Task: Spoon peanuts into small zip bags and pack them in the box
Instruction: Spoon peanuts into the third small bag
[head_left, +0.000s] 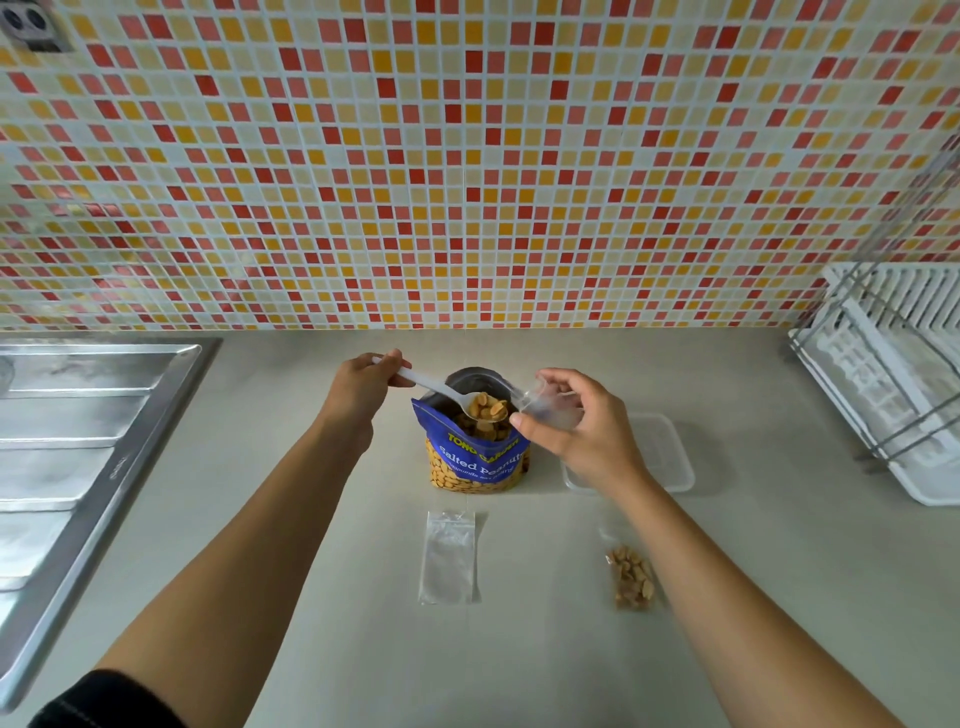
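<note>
White plastic is seen in the left grip (363, 387): a spoon (436, 387) is grasped by its handle between thumb and curled fingers. Its bowl, loaded with peanuts (487, 406), is held just above the open mouth of the blue peanut bag (475, 460). The peanut bag is stood upright on the table (519, 665). A small clear zip bag (548, 408) is pinched by the right grip (582, 436), with its mouth turned toward the spoon bowl and just beside it. Behind the right grip, a clear plastic box (667, 452) is placed on the table, partly hidden by the wrist; whether something is inside cannot be told. Nearer to the person, an empty zip bag (449, 558) is laid flat. To the right of it, well apart, a filled zip bag (631, 577) is laid close to the right forearm. A steel sink drainer (78, 441) is seen at the left, a white dish rack (893, 374) at the right, and a tiled wall (467, 156) in orange, red and yellow behind.
</note>
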